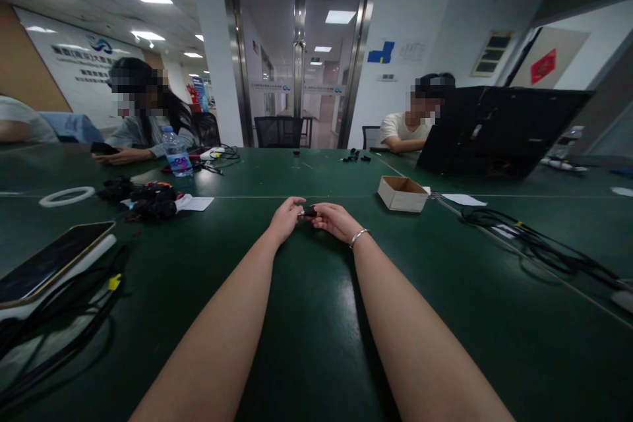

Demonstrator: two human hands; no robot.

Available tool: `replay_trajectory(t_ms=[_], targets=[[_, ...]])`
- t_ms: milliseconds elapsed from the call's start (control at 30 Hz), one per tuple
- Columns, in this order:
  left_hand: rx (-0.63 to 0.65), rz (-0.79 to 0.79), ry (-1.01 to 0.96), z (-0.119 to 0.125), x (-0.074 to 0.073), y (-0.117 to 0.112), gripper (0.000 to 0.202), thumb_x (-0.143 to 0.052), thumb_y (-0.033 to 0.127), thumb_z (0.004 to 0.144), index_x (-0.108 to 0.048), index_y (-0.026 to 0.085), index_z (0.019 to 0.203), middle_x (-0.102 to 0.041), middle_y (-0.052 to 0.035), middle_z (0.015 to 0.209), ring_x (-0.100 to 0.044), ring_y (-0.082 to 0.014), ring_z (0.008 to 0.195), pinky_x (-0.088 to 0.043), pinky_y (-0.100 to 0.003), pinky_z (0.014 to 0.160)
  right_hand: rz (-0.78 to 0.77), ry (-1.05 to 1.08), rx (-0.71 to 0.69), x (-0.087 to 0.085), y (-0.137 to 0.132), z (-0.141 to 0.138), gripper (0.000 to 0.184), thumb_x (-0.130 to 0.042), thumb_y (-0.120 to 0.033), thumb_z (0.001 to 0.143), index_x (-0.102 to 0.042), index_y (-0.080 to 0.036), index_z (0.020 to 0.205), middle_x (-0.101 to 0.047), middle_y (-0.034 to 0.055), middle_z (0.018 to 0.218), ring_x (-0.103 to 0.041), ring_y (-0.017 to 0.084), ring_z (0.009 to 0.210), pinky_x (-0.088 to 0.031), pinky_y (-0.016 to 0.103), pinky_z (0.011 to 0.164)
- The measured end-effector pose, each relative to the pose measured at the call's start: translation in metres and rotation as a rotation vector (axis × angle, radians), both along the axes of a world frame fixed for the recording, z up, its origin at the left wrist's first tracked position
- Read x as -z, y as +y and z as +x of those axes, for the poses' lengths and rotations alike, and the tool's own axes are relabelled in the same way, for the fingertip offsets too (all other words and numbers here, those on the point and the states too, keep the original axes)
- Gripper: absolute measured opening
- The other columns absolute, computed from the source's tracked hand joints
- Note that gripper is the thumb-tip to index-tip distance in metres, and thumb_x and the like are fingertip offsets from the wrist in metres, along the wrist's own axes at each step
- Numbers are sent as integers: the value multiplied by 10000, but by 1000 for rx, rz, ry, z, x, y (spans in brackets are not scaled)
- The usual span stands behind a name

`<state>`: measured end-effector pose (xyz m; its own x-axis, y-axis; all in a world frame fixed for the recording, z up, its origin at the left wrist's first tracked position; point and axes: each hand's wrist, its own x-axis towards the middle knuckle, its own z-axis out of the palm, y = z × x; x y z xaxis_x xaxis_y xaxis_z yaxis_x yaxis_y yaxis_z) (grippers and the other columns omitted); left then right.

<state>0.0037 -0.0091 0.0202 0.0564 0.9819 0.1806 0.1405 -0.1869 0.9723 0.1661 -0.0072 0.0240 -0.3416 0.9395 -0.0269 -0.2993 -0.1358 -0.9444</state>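
Observation:
Both my hands meet over the green table [306,316], at a small black piece with a silvery end [309,211] that looks like a plug or USB stick; its exact kind is too small to make out. My right hand [335,221] is closed around the black body, fingers curled under it. At the silvery end, my left hand [285,219] pinches with thumb and fingers, partly hiding that end. A bracelet [359,237] circles my right wrist. Beyond my right hand stands an open white cardboard box [401,196].
To the left lie a phone [54,260], black cables [74,330], a dark tangled bundle [148,199], a white ring [66,196] and a water bottle [177,153]. Rightward are a monitor [499,132] and coiled cables [539,241]. Small black pieces [353,155] lie farther back. Two people sit opposite.

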Motion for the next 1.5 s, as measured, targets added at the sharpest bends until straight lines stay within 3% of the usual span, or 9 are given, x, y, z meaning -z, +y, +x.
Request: replay_trajectory(t_ms=[300, 467, 833, 1000, 1167, 1367, 1500], targets=[[47, -9, -19, 1, -1, 0, 220, -428, 232, 835, -623, 146, 885, -449, 30, 515, -421, -106, 479, -313, -210, 481, -12, -8, 6, -3, -2, -2, 35, -627, -95, 832, -620, -99, 798, -634, 55, 645, -611, 104, 542, -542, 183, 527], [33, -21, -29, 1, 2, 2, 233, -459, 201, 812, -615, 156, 980, -492, 30, 555, -439, -99, 481, -316, -203, 482, -7, 0, 14, -2, -1, -1, 39, -600, -95, 849, -611, -104, 813, -645, 61, 669, -609, 98, 542, -543, 182, 533], [38, 12, 15, 0, 3, 2, 251, -423, 286, 875, -626, 151, 935, -481, 17, 556, -425, -105, 496, -315, -204, 476, 0, 0, 15, 1, 1, 0, 16, -620, -89, 839, -619, -102, 830, -653, 63, 658, -622, 109, 550, -557, 192, 535], [4, 9, 45, -1, 6, 4, 243, -479, 206, 808, -622, 179, 1002, -543, 8, 669, -477, -109, 557, -352, -209, 516, -6, -3, 17, 0, 1, 0, 59, -572, -65, 859, -621, -97, 855, -672, 74, 694, -623, 101, 545, -557, 185, 525], [18, 67, 104, -2, 12, 7, 264, -439, 315, 864, -627, 176, 984, -533, 7, 638, -467, -119, 547, -350, -222, 517, -10, 6, 36, 0, 0, -1, 47, -576, -62, 859, -613, -88, 846, -659, 69, 665, -620, 99, 526, -547, 175, 517], [51, 75, 104, -2, 12, 6, 276, -405, 308, 878, -612, 179, 1007, -490, 23, 581, -457, -117, 536, -346, -217, 519, -14, -4, 33, -1, 0, -2, 73, -551, -48, 869, -612, -87, 856, -654, 63, 643, -619, 99, 520, -545, 174, 518], [30, 39, 59, -1, 8, 4, 267, -489, 233, 814, -596, 179, 1053, -530, 19, 651, -472, -105, 552, -350, -204, 515, -19, -3, 46, -1, 0, -1, 90, -531, -45, 879, -608, -91, 884, -673, 78, 690, -625, 98, 529, -547, 177, 522]])
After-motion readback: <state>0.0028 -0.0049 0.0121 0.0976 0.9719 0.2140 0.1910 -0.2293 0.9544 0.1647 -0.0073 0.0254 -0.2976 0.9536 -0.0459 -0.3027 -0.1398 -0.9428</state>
